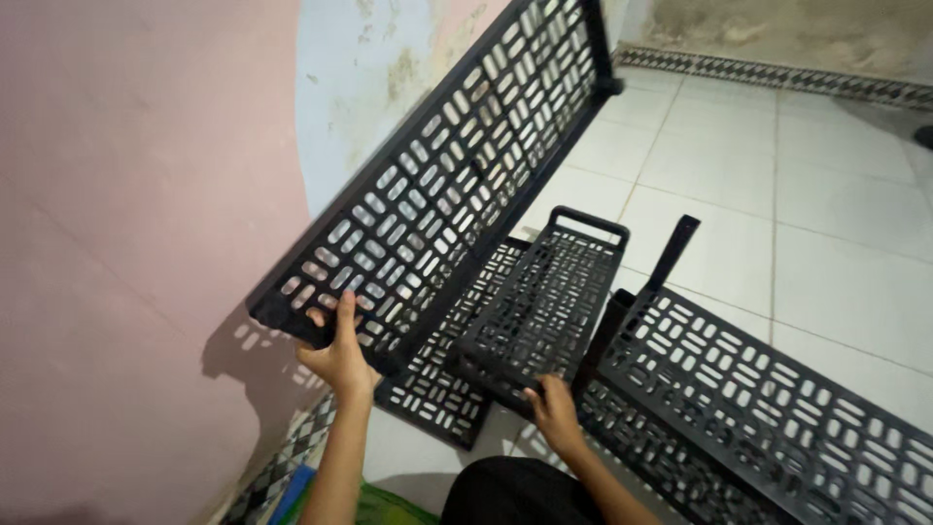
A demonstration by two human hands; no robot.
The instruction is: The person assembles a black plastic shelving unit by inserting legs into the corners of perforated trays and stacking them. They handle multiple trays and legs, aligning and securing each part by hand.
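My left hand (340, 352) grips the near end of a long black perforated plastic shelf panel (457, 165), lifted and tilted against the pink wall. My right hand (554, 408) holds the near edge of a smaller black slotted panel (549, 301), raised at an angle over the floor. Under both lies another black slotted panel (452, 389) flat on the tiles.
A larger black shelf unit (768, 399) with an upright post (673, 253) lies on the white tiled floor (836, 214) at the right. The pink wall (126, 243) fills the left. A patterned tile border (777, 73) runs along the far wall.
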